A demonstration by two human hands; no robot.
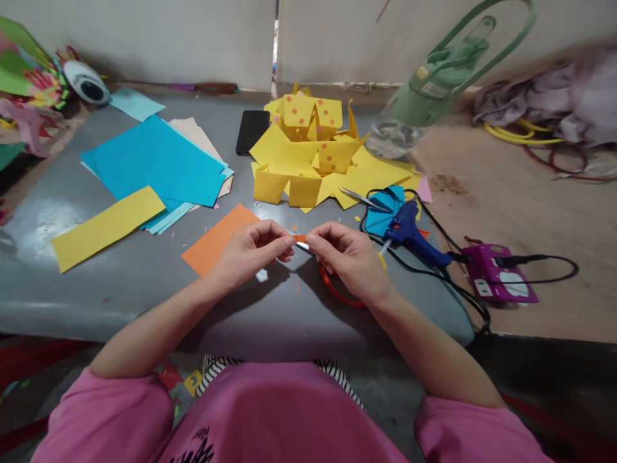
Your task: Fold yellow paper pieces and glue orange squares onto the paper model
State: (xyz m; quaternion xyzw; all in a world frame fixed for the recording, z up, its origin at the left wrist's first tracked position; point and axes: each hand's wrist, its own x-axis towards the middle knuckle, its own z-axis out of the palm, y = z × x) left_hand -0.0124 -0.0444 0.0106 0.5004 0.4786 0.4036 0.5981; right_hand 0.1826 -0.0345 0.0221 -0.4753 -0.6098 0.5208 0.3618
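Note:
Between my two hands, over the front part of the grey table, is a small orange paper piece (301, 238). My left hand (258, 249) pinches its left end between thumb and fingers, and my right hand (344, 256) pinches its right end. An orange sheet (219, 236) lies beside and partly behind my left hand. Under my right hand, a red ring-shaped item (340, 294) rests on the table, partly hidden. Beyond the hands stand folded yellow paper shapes with small orange squares (313, 151).
Blue sheets (159, 157) and a yellow strip (108, 228) lie left. A black phone (252, 132) is near the yellow paper. Right are scissors (359, 196), a blue glue gun (417, 238) with black cables, a purple power box (501, 273) and a green appliance (429, 90).

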